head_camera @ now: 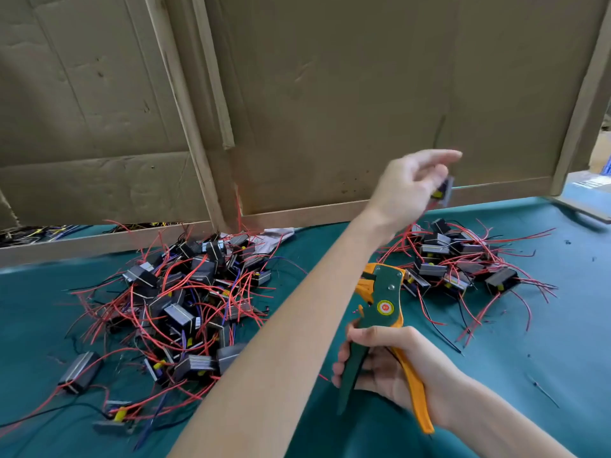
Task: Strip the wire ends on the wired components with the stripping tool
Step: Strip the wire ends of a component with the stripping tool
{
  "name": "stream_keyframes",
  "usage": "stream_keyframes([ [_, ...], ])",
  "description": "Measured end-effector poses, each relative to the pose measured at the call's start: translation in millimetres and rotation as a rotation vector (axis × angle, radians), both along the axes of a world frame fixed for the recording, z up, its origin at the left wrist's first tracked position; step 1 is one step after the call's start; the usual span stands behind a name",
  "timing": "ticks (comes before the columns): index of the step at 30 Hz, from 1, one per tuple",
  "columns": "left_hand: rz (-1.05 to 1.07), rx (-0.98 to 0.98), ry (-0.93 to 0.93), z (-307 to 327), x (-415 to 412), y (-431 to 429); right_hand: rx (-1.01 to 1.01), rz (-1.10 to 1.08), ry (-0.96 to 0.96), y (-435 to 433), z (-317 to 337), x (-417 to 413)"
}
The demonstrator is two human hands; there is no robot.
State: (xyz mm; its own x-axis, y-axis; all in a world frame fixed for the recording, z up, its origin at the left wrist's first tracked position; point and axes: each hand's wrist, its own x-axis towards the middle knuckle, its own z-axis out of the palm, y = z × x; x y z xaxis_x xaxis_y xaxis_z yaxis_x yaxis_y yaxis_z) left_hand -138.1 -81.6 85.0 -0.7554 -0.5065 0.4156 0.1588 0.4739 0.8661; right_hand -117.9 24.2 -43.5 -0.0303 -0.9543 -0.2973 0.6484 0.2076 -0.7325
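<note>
The stripping tool [383,299], green-bodied with orange jaws and an orange handle, stands upright over the green table cover [515,408] with its head pointing away from the person. The right hand [390,365] grips it low down, fingers curled round the green handle while the orange handle runs back across the palm. Beyond the tool and a little to its right, the left hand [410,186] is raised in the air, its forearm crossing in front of the tool's left side. The index finger is stretched straight out. A single wired component [443,193], dark with a yellow spot, shows blurred at the other fingertips, and I cannot tell whether those fingers pinch it or are apart from it. Below that hand, just behind and to the right of the tool, lies a smaller heap of components [463,262] with red and black leads spread outward. To the left of the tool sits a larger tangled heap [185,302] of the same dark blocks and red wires. Far behind the tool stand cardboard panels [330,94] in wooden frames.
</note>
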Motion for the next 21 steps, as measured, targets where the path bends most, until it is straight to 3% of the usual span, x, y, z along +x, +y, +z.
stream_keyframes([
  [2,-0.183,-0.007,-0.165,-8,-7,3,-0.002,-0.002,-0.013,0,-2,-3],
  [4,-0.235,-0.069,-0.315,-13,4,0,0.003,-0.021,-0.023,-1,-3,-5],
  [9,-0.102,-0.061,-0.514,-13,81,-30,0.007,-0.053,-0.054,-4,-5,-7],
  [15,-0.005,-0.372,-1.101,-39,175,-44,0.003,-0.066,-0.043,-6,-4,-7],
  [21,0.056,-0.406,-1.066,-61,185,-41,0.002,-0.065,-0.036,-6,-6,-10],
])
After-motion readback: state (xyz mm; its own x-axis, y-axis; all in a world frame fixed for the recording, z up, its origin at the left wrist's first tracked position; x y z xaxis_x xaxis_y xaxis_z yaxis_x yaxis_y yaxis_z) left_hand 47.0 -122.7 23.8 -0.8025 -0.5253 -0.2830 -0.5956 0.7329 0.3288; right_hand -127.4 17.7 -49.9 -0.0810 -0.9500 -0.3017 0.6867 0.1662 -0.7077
